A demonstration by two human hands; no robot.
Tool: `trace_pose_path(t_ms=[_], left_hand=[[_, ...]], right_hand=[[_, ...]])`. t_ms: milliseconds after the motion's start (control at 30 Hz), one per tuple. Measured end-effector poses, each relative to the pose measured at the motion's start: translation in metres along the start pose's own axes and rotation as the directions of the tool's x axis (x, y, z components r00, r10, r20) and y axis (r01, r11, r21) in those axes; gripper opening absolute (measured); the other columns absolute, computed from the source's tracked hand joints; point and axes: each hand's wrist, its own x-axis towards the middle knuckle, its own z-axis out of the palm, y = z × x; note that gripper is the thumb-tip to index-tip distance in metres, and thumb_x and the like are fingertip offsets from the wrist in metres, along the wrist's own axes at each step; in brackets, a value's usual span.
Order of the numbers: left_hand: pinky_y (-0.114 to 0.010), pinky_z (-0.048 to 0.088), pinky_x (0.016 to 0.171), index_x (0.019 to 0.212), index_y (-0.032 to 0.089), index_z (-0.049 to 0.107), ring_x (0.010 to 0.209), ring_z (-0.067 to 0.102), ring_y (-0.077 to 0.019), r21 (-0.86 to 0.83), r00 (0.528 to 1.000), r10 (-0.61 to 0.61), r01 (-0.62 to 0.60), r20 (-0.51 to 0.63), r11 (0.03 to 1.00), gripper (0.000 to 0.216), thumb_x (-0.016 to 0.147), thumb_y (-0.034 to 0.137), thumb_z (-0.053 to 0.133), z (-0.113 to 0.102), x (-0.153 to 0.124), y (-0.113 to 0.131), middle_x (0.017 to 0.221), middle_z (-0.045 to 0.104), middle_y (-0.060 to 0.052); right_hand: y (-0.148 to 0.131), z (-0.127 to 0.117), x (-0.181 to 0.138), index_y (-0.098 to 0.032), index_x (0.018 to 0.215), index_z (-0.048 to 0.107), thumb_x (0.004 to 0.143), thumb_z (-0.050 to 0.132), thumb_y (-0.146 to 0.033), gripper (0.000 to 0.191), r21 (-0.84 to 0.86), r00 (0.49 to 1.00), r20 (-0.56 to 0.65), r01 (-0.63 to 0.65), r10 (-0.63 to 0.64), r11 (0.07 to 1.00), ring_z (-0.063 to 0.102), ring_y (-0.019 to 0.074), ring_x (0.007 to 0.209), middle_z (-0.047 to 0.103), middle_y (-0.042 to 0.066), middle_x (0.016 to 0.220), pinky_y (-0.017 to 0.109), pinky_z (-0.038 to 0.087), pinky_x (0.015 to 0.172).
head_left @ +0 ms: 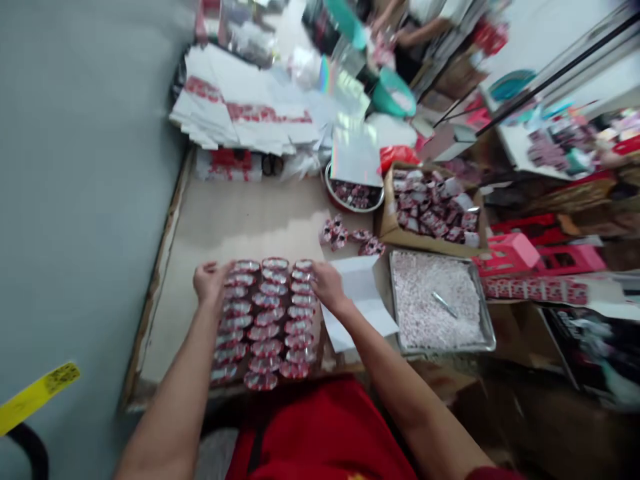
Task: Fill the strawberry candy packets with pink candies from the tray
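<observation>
Three columns of small, shiny oval pieces (267,317) with red and pink edges lie in front of me at the table's near side. Brownish dark colour shows between the columns; whether it is a board or shadow I cannot tell. My left hand (210,283) is at the far left corner of the rows, fingers curled and thumb side against the end piece. At the far right corner, my right hand (327,283) has its fingers bent against the end pieces. Motion blurs both hands' fingertips. A folded white paper sheet (363,300) lies beside my right wrist.
Right of the paper stands a metal tray (400,320) of pale bits with a pen-like tool (444,304). Behind it are a cardboard box (430,247) of printed pieces and a round bowl (367,208). White printed sheets (250,110) are stacked at the back. Another person's hands (395,33) work beyond.
</observation>
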Motion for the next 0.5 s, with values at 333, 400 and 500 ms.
trace_pose_path(t_ms=[333,400,500], left_hand=[[-0.032,0.053,0.079,0.080,0.021,0.066,0.081,0.071,-0.0245,0.222,0.914,0.399,-0.406,0.079,0.887,0.014,0.075,0.034,0.068,0.071,-0.003,0.121,0.083,0.075,-0.006],[-0.030,0.052,0.076,0.079,0.020,0.066,0.078,0.072,-0.0228,0.241,0.899,0.429,-0.438,0.090,0.866,0.011,0.077,0.031,0.068,0.100,0.001,0.159,0.080,0.075,-0.005],[-0.031,0.052,0.078,0.083,0.020,0.067,0.081,0.072,-0.0224,0.283,0.879,0.473,-0.468,0.052,0.837,0.010,0.079,0.028,0.071,0.141,0.028,0.211,0.084,0.075,-0.005]], right_hand=[[0.171,-0.041,0.014,-0.022,0.093,0.078,0.090,0.045,-0.006,0.037,-0.305,0.995,0.074,-0.034,0.060,0.952,0.063,0.0276,0.103,0.075,0.012,0.100,0.037,0.036,0.087],[0.184,-0.072,0.016,-0.023,0.090,0.079,0.088,0.046,-0.007,0.037,-0.267,0.985,0.135,-0.065,0.104,0.962,0.067,0.0282,0.104,0.077,0.012,0.100,0.037,0.037,0.086],[0.229,-0.128,0.018,-0.027,0.095,0.079,0.081,0.048,-0.011,0.038,-0.193,0.965,0.203,-0.128,0.167,0.973,0.070,0.0288,0.106,0.079,0.010,0.104,0.037,0.041,0.086]])
